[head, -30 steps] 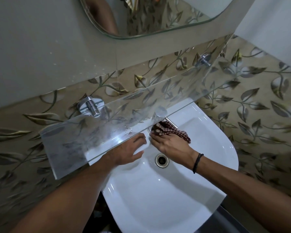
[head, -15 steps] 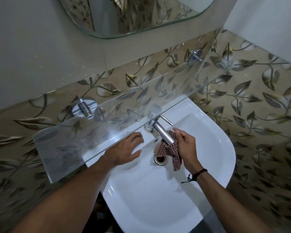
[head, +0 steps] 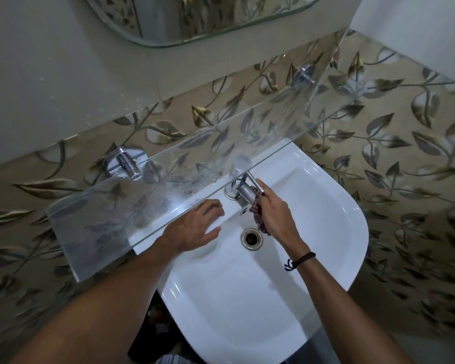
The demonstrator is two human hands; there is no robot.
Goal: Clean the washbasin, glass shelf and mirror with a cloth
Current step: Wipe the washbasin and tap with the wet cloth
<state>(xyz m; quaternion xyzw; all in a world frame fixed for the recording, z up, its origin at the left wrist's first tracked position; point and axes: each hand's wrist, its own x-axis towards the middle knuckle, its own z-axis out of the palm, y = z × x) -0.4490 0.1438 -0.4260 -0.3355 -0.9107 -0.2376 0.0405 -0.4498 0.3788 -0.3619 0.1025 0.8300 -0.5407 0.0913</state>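
A white washbasin (head: 313, 258) fills the lower middle, with a round metal drain (head: 251, 238). My right hand (head: 275, 214) grips a red-and-white checked cloth (head: 258, 218), pressed against the spout of the chrome tap (head: 243, 189). My left hand (head: 195, 228) rests flat on the basin's back left rim, fingers spread, partly under the glass shelf (head: 168, 179). The shelf runs across above the basin and carries water drops. The mirror (head: 208, 17) hangs at the top edge.
Two chrome brackets (head: 125, 164) (head: 304, 73) hold the shelf to the wall. Leaf-patterned tiles (head: 392, 153) cover the wall behind and to the right of the basin. A black band (head: 302, 258) sits on my right wrist.
My right hand has moved with the cloth from the tap's base out along the spout, and now wraps the spout from below. My left hand has stayed on the rim.
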